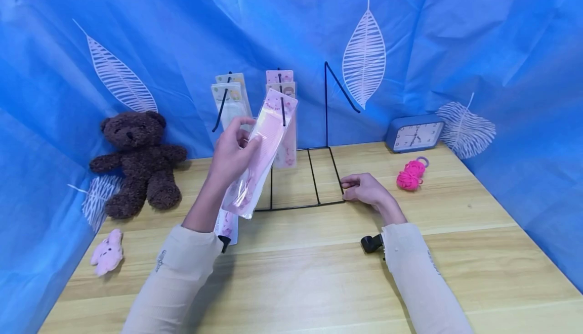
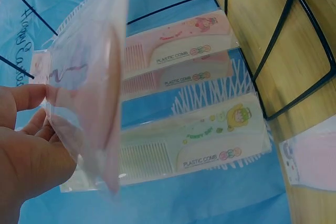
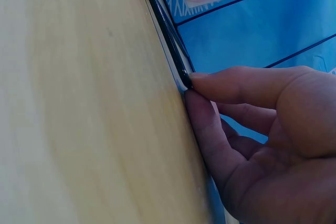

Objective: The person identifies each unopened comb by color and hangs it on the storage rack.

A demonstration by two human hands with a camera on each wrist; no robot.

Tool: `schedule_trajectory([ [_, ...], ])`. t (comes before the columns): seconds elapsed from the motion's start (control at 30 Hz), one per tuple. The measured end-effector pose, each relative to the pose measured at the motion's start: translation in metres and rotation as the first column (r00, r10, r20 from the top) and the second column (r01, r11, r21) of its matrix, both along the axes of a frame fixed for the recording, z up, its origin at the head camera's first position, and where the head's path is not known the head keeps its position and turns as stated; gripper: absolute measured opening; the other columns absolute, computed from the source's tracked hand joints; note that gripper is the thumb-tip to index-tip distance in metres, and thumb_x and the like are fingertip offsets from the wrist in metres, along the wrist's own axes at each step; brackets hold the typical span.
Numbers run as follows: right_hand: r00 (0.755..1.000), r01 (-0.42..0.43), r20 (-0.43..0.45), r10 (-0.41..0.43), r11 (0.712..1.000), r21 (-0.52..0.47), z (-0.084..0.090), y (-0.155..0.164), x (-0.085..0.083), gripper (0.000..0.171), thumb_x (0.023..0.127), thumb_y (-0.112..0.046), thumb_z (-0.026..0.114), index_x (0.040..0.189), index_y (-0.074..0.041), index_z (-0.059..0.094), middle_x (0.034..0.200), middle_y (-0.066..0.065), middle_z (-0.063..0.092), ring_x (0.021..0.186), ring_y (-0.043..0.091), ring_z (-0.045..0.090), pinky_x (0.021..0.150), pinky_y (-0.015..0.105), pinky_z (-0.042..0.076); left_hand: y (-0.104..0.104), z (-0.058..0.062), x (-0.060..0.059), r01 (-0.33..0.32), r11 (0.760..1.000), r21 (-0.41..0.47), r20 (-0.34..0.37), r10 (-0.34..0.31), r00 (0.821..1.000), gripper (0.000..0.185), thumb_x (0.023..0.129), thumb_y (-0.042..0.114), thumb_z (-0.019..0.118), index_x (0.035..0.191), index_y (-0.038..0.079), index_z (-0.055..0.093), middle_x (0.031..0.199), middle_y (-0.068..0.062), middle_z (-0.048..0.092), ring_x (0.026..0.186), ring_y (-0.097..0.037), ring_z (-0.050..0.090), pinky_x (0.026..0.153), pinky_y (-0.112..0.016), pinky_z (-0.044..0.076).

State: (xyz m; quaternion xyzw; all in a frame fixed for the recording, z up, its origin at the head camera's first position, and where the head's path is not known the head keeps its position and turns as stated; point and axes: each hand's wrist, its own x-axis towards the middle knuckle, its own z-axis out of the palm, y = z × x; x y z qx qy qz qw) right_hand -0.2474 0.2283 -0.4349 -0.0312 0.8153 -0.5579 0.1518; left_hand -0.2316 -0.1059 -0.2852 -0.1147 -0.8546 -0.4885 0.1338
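Note:
My left hand (image 1: 233, 153) pinches a pink comb in a clear packet (image 1: 264, 148), its top hole at the middle hook of a black wire display rack (image 1: 326, 102). In the left wrist view the held packet (image 2: 92, 87) is close and edge-on, gripped by my left hand (image 2: 31, 145). Packaged combs (image 2: 181, 51) hang on the rack behind it, pink ones above a cream one (image 2: 199, 145). My right hand (image 1: 364, 188) grips the front right corner of the rack's base (image 1: 314, 203) on the table. In the right wrist view the fingers (image 3: 247, 85) pinch the black wire (image 3: 165, 35).
A brown teddy bear (image 1: 136, 159) sits at the left, a small pink plush (image 1: 107, 253) near the left edge. Another comb packet (image 1: 227, 225) lies on the wooden table (image 1: 300, 268). A blue clock (image 1: 414, 134) and pink yarn (image 1: 410, 174) stand at the right. Blue cloth surrounds all.

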Motion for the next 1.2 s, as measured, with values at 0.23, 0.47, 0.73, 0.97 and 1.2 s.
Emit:
schedule_trajectory([
  [0.23, 1.0, 0.003, 0.011, -0.003, 1.0, -0.001, 0.0, 0.0, -0.001, 0.065, 0.084, 0.007, 0.07, 0.143, 0.011, 0.046, 0.134, 0.027, 0.055, 0.113, 0.032, 0.058, 0.096, 0.033, 0.052, 0.009, -0.006, -0.012, 0.004, 0.999, 0.047, 0.02, -0.005, 1.0, 0.039, 0.101, 0.013, 0.061, 0.138, 0.011, 0.049, 0.093, -0.014, 0.064, 0.08, -0.025, 0.058, 0.068, -0.032, 0.049],
  [0.47, 1.0, 0.009, 0.02, -0.009, 1.0, -0.008, 0.0, 0.0, -0.001, 0.065, 0.084, 0.007, 0.07, 0.144, 0.011, 0.045, 0.134, 0.026, 0.054, 0.112, 0.031, 0.058, 0.095, 0.032, 0.052, 0.021, -0.008, -0.021, -0.039, 0.995, 0.095, 0.055, 0.034, 0.998, 0.041, 0.101, 0.014, 0.064, 0.139, 0.016, 0.048, 0.096, -0.012, 0.064, 0.085, -0.025, 0.061, 0.071, -0.035, 0.053],
  [0.73, 1.0, 0.011, 0.021, -0.011, 1.0, -0.008, 0.0, 0.001, -0.001, 0.065, 0.085, 0.007, 0.07, 0.144, 0.011, 0.045, 0.134, 0.026, 0.054, 0.111, 0.03, 0.058, 0.095, 0.032, 0.052, 0.033, -0.011, -0.034, -0.084, 0.991, 0.102, 0.065, 0.078, 0.995, 0.042, 0.101, 0.015, 0.063, 0.139, 0.016, 0.046, 0.1, -0.01, 0.063, 0.088, -0.023, 0.061, 0.074, -0.036, 0.052],
  [0.97, 1.0, 0.015, 0.014, -0.015, 1.0, -0.003, 0.0, 0.001, -0.001, 0.064, 0.084, 0.006, 0.071, 0.143, 0.01, 0.047, 0.133, 0.025, 0.055, 0.111, 0.03, 0.058, 0.096, 0.033, 0.052, 0.039, -0.013, -0.043, -0.09, 0.987, 0.136, 0.093, 0.078, 0.993, 0.041, 0.102, 0.015, 0.062, 0.139, 0.017, 0.046, 0.106, -0.009, 0.065, 0.09, -0.024, 0.063, 0.077, -0.038, 0.054],
  [1.2, 1.0, 0.013, 0.012, -0.013, 1.0, 0.004, 0.0, 0.0, -0.001, 0.064, 0.084, 0.006, 0.071, 0.144, 0.01, 0.047, 0.133, 0.025, 0.055, 0.111, 0.03, 0.058, 0.097, 0.033, 0.052, 0.04, -0.018, -0.048, -0.078, 0.985, 0.155, 0.126, 0.058, 0.99, 0.042, 0.101, 0.015, 0.063, 0.139, 0.016, 0.046, 0.106, -0.009, 0.067, 0.092, -0.024, 0.065, 0.081, -0.041, 0.055],
])
